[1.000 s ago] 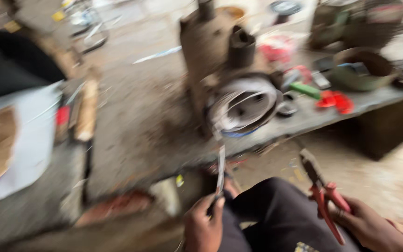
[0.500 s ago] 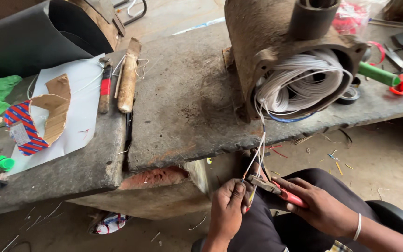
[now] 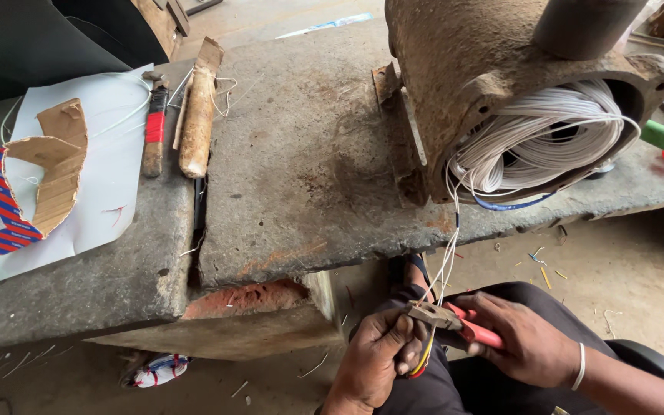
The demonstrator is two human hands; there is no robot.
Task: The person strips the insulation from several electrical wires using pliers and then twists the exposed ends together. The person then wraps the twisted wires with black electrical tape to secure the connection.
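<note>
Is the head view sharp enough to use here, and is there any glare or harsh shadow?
Head view: sharp, with no motion blur; soft, even daylight, no glare. The wires, pliers and both hands, left and right, read clearly; straight edges bow slightly toward the frame's borders.

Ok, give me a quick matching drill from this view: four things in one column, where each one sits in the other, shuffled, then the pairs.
Things:
1. red-handled pliers
2. white wire coil
3. wooden handle
4. cardboard piece

Places:
A. lying on the white sheet at the left of the slab
B. inside the rusty housing
C. in the right hand, jaws at the wire ends that the left hand pinches
D. lying on the stone slab beside the crack

Pairs: 1-C, 2-B, 3-D, 4-A
</note>
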